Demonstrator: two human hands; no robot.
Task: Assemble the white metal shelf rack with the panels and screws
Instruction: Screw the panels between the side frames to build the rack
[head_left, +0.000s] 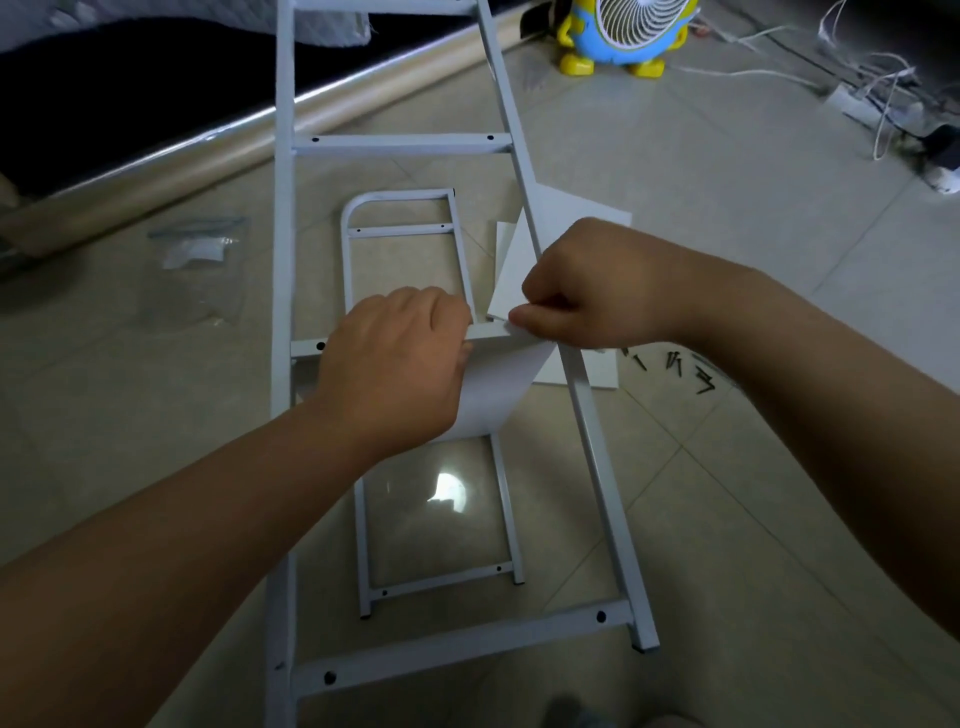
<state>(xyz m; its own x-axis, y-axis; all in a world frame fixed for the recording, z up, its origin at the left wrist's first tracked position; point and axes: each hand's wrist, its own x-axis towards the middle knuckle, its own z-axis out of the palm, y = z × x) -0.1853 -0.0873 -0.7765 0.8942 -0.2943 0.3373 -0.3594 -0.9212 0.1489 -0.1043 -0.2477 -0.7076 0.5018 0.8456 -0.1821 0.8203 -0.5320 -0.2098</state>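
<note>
A beige tiled floor (727, 260) carries a tall white metal ladder-shaped side frame (283, 208), tilted away. The step looks like fitting a shelf. The left hand (395, 358) grips a flat white panel (493, 384) against the middle rung (306, 347). The right hand (587, 291), just beside it, pinches the panel's upper corner; any screw there is hidden. Next, holes must align for a screw. Counted:

- four rungs
- two frames, including a smaller round-cornered white frame (353, 260) lying flat
- at least two loose white panels (571, 208)
- scattered black screws (675, 366), too small to count
</note>
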